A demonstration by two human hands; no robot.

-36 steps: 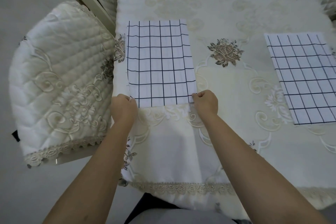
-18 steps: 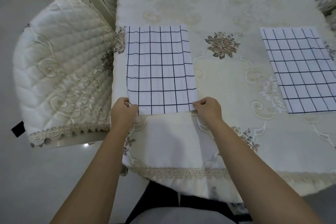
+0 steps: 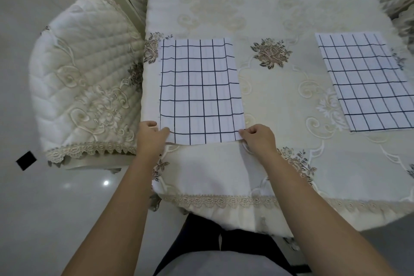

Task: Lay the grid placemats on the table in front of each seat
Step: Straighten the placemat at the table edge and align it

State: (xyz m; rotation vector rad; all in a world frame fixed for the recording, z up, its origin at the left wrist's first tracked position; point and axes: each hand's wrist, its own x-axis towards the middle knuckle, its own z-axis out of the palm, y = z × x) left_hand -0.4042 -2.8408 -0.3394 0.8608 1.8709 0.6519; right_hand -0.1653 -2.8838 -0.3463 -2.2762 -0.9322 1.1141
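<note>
The step in hand looked to be the last squaring of one grid placemat (image 3: 199,89) at the seat with the quilted chair (image 3: 85,78), which stood just left of the left hand (image 3: 151,139). That hand pinched the mat's near left corner, thumb on top and its fingers (image 3: 164,130) curled close. The right hand (image 3: 257,139) pinched the near right corner, its fingers (image 3: 245,133) likewise closed on the cloth edge. The mat lay flat on the desk (image 3: 280,101), stretching away from both sets of fingers, its near edge running between them. A second placemat (image 3: 367,80) lay well to the right of the right fingers, and two more showed partly at the far end, beyond the fingers. By this, most seats seemed served. The next move would likely call for releasing both corners without dragging the mat, perhaps after a small tug to bring its left edge parallel to the desk edge. The tablecloth (image 3: 212,170) might shift underneath.
</note>
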